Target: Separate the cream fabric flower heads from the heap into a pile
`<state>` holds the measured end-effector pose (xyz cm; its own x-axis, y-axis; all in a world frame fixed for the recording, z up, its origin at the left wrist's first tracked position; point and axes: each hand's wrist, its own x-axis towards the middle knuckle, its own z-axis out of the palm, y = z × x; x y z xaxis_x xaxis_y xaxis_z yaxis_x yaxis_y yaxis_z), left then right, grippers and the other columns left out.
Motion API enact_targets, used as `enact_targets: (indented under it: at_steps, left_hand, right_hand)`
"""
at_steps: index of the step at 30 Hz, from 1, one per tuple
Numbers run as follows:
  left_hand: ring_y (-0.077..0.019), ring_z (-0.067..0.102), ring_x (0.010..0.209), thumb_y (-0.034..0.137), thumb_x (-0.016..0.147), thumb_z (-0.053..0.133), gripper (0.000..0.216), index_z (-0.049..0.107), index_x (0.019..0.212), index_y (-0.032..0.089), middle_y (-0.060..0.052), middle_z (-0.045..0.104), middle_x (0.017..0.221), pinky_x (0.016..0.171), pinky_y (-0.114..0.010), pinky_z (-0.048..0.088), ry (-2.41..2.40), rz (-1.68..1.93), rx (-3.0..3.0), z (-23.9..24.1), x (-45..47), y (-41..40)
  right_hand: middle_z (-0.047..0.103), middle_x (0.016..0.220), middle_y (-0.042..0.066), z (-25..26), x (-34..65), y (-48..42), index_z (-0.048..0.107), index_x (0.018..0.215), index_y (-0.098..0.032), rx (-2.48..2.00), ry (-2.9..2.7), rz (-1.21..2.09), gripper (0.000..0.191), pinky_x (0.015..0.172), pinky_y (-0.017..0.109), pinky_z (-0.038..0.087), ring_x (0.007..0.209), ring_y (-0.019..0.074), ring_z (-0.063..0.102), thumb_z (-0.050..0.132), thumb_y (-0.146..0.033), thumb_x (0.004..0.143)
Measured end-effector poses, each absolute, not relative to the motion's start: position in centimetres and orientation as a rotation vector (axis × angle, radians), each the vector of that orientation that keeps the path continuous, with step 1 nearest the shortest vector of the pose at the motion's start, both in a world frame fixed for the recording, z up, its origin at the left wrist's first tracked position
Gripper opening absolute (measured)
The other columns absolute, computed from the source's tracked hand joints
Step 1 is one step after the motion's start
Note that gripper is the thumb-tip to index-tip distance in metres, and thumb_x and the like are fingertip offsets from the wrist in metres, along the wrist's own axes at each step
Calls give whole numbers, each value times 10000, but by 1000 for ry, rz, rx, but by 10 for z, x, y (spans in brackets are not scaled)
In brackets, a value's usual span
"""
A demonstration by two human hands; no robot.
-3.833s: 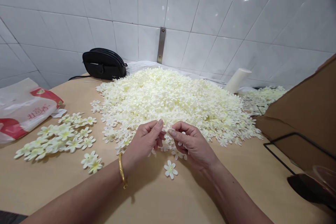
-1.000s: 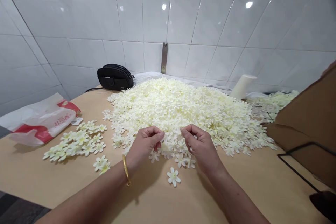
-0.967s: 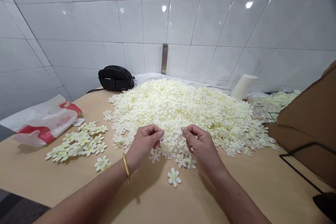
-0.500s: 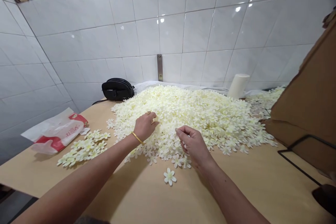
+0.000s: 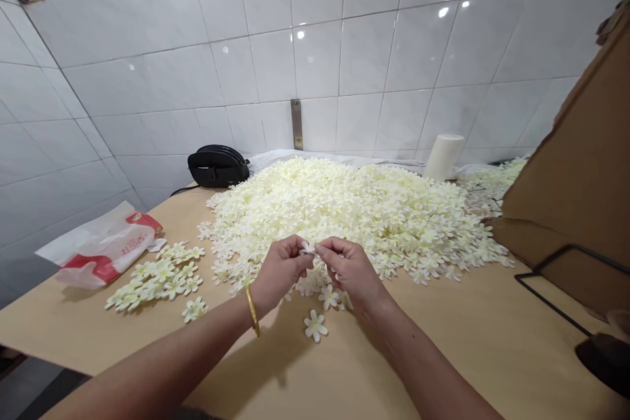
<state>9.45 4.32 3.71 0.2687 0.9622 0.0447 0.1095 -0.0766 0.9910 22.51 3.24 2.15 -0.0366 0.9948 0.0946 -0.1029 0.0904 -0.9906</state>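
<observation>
My left hand (image 5: 279, 273) pinches a small white artificial flower (image 5: 307, 247) between thumb and fingers in front of the pile. Close against that flower, my right hand (image 5: 353, 273) has its thumb and fingertips pressed together; what they grip, if anything, is too small to make out. Behind both hands rises a big heap of pale yellow-white artificial flowers (image 5: 339, 200). One single flower (image 5: 315, 325) lies on the brown table surface (image 5: 315, 380) just below my hands. To the left lies a smaller cluster of flowers (image 5: 160, 277).
A white and red plastic bag (image 5: 105, 243) lies at the left. Against the tiled wall are a black pouch (image 5: 218, 166) and a white cylindrical roll (image 5: 443, 156). At the right stand a brown cardboard piece (image 5: 566, 184) and a black wire frame (image 5: 548, 302).
My left hand has drawn back from the heap with a flower and turned toward my right hand, so their fingertips now meet. My right hand stays nearly in place, still pinched.
</observation>
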Motion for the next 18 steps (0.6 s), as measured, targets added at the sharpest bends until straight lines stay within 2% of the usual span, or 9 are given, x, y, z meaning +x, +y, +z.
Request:
enact_targets:
  at_steps: [3, 7, 12, 18]
  left_hand:
    - [-47, 352, 394, 178, 612, 590, 129, 463, 604, 154, 68, 450, 444, 418, -190, 267, 1071, 1020, 1421, 40, 94, 56]
    - [-52, 381, 410, 267, 671, 530, 170, 484, 566, 140, 10, 520, 515, 416, -198, 290, 1125, 934, 1523, 44, 95, 71]
    - [-51, 349, 370, 297, 700, 470, 254, 503, 505, 138, -7, 519, 474, 382, -199, 249, 1211, 894, 1644, 48, 98, 90]
    - [-54, 321, 349, 278, 632, 554, 234, 510, 444, 146, 21, 467, 372, 382, -196, 244, 1313, 878, 1849, 56, 101, 111]
  right_hand:
    - [312, 401, -87, 22, 226, 34, 570, 640, -151, -1070, -1169, 1187, 230, 363, 200, 171, 366, 42, 237, 584, -373, 695]
    - [305, 409, -90, 22, 229, 37, 555, 638, -154, -1061, -1112, 1169, 232, 358, 199, 159, 361, 39, 226, 591, -377, 689]
    - [309, 396, -95, 22, 233, 40, 547, 646, -157, -1048, -1004, 1155, 244, 352, 197, 155, 349, 36, 220, 602, -393, 676]
    - [301, 414, -96, 21, 235, 42, 538, 650, -159, -1034, -905, 1160, 270, 343, 195, 143, 352, 37, 225, 621, -415, 651]
